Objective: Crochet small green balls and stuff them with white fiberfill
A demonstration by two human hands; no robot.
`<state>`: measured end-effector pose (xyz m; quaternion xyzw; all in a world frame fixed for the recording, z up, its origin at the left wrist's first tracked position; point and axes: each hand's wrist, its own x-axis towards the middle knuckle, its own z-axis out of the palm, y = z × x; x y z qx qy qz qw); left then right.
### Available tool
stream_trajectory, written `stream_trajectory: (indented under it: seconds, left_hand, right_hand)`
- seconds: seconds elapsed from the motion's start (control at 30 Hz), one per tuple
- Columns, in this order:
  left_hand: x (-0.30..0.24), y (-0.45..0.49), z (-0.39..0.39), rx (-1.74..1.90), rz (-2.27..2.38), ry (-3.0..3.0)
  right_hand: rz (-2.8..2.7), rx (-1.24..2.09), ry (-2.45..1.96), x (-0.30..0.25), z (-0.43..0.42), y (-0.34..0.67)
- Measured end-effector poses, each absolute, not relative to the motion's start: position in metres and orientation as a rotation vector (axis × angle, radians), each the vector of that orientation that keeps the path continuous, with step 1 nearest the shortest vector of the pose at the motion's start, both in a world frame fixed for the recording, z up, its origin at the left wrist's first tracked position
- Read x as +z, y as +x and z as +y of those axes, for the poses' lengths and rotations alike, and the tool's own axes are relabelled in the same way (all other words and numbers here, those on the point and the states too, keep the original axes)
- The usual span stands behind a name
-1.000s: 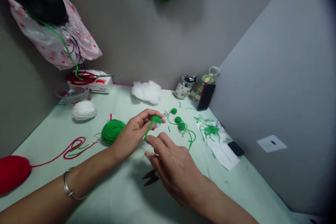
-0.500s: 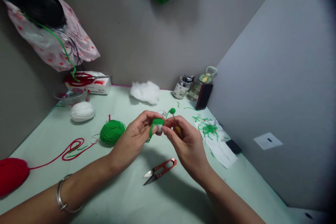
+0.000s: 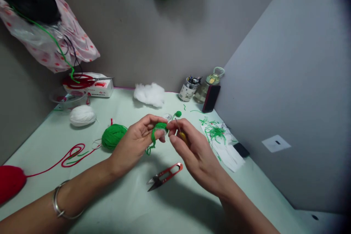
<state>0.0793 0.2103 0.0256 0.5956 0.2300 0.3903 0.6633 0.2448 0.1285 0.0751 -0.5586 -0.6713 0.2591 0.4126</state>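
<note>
Red yarn makes one ball (image 3: 11, 182) at far left; then come one white ball (image 3: 82, 115) and one green ball (image 3: 113, 136). The left hand (image 3: 133, 137) pinches one green crochet piece (image 3: 159, 126), white stuffing showing, above the table. Below lies one pair of snips (image 3: 166, 176). The right hand (image 3: 196, 150), fingers curled narrowly round one yellow-handled hook (image 3: 183, 137), nears the piece's right edge; a second ago it sat lower, hiding the snips' handles.

Dim light; soft shadows; darkened right edge; fine detail seemingly blurred.
</note>
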Motion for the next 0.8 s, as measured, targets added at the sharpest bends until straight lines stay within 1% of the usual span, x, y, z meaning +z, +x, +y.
stream_trajectory:
  seconds: [0.13,0.27,0.33,0.4,0.8]
  left_hand:
    - [0.029,0.078,0.211,0.947,0.581,1.399]
    - [0.033,0.076,0.211,0.988,0.592,1.399]
    - [0.034,0.076,0.21,1.007,0.599,1.395]
    - [0.035,0.076,0.208,1.028,0.611,1.396]
    - [0.027,0.082,0.205,1.15,0.564,1.409]
  right_hand:
    - [-1.511,0.95,-1.307,0.079,0.123,0.247]
    - [-1.316,1.521,-1.11,0.069,0.126,0.242]
    - [-1.219,1.7,-1.044,0.063,0.129,0.237]
    - [-1.121,1.736,-1.027,0.059,0.132,0.233]
    - [-0.868,1.65,-0.925,0.059,0.136,0.227]
